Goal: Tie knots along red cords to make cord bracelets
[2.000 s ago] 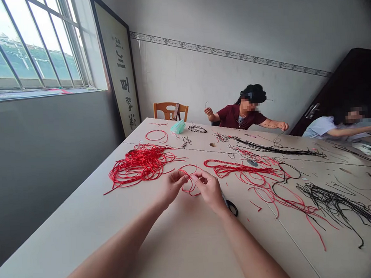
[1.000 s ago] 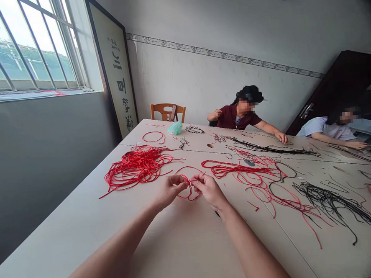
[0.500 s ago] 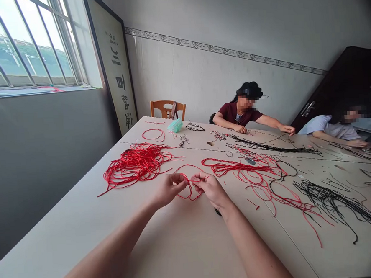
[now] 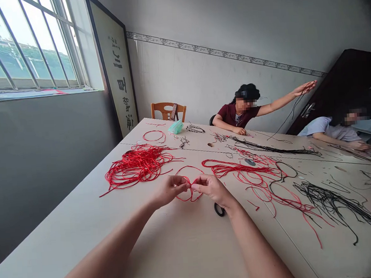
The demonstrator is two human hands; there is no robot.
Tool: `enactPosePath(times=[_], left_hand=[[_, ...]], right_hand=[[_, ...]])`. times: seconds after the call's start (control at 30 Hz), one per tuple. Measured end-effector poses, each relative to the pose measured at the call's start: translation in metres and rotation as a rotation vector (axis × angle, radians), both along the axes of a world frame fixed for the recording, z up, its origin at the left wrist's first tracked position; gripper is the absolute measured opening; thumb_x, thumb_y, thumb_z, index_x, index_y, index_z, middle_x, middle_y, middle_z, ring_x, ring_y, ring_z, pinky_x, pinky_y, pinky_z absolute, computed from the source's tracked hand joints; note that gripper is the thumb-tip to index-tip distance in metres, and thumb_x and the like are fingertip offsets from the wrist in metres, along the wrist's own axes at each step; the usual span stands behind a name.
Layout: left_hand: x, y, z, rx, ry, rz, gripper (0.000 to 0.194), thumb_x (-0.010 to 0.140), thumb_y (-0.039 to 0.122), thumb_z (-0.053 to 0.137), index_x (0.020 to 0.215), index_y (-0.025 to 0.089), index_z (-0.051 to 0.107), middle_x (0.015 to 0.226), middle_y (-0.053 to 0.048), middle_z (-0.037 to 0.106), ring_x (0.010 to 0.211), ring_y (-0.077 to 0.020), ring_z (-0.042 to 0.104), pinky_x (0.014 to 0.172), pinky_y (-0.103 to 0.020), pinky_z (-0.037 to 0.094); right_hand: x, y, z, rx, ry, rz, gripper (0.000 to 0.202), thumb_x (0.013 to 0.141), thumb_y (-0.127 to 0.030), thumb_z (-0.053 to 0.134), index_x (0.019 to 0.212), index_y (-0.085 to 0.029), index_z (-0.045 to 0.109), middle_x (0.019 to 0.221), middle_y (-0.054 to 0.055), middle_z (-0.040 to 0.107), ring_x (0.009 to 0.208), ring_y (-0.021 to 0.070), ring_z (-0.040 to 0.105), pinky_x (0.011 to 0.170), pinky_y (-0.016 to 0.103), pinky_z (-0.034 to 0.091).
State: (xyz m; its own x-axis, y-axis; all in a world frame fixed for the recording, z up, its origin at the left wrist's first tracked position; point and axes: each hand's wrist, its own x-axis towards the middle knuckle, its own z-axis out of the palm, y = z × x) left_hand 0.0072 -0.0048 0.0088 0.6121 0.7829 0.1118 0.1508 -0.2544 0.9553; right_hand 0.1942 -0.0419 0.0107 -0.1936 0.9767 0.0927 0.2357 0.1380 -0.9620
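Observation:
A looped red cord (image 4: 189, 167) is between my two hands, just above the pale table (image 4: 167, 249). My left hand (image 4: 172, 187) pinches it from the left, thumb and forefinger together. From the right, my right hand (image 4: 209, 185) pinches the same cord, its fingertips almost touching those of the left. The exact shape of the cord between the fingertips is too small to tell. Beside my right wrist lies a black ring-shaped thing (image 4: 219, 209), partly covered by the wrist.
A red cord pile (image 4: 139, 165) lies left, a red bundle (image 4: 234, 167) and a black cord tangle (image 4: 334, 201) right. Across the table, a person (image 4: 240, 110) holds up dark cord; another person (image 4: 336, 129) leans at the far right. A green bag (image 4: 175, 127) sits behind.
My right hand has shifted slightly right and its wrist uncovers more of the black ring. The person across has raised an arm from the table, lifting dark cord.

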Motion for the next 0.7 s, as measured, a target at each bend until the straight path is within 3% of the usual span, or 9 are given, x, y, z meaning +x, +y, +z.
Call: enactPosePath(times=[0.13,0.23,0.7], left_hand=[[-0.0017,0.0011,-0.003,-0.256,-0.105,-0.11,0.027,0.07,0.04,0.063,0.07,0.014,0.06,0.065,0.001,0.054,0.06,-0.0096,0.04,0.058,-0.024,0.027],[-0.0019,0.0006,-0.0034,-0.35,-0.141,-0.114,0.026,0.067,0.039,0.066,0.069,0.014,0.06,0.064,0.001,0.052,0.06,-0.0087,0.039,0.057,-0.023,0.025],[-0.0037,0.0015,-0.002,-0.508,-0.185,-0.099,0.03,0.061,0.037,0.073,0.075,0.013,0.063,0.066,-0.002,0.057,0.058,-0.0078,0.043,0.052,-0.022,0.022]], right_hand=[[0.0022,-0.0023,0.0002,0.074,-0.111,0.029,0.018,0.071,-0.034,0.065,0.078,-0.017,0.064,0.062,-0.002,0.052,0.057,0.0096,0.042,0.054,0.023,0.033],[0.0018,-0.0021,0.0004,0.14,-0.139,0.026,0.017,0.073,-0.033,0.063,0.078,-0.017,0.065,0.063,-0.002,0.052,0.058,0.0099,0.042,0.055,0.023,0.033],[-0.005,-0.0026,0.0011,0.259,-0.041,-0.008,0.017,0.072,-0.037,0.065,0.073,-0.02,0.066,0.069,0.001,0.057,0.064,0.0138,0.047,0.061,0.027,0.037]])
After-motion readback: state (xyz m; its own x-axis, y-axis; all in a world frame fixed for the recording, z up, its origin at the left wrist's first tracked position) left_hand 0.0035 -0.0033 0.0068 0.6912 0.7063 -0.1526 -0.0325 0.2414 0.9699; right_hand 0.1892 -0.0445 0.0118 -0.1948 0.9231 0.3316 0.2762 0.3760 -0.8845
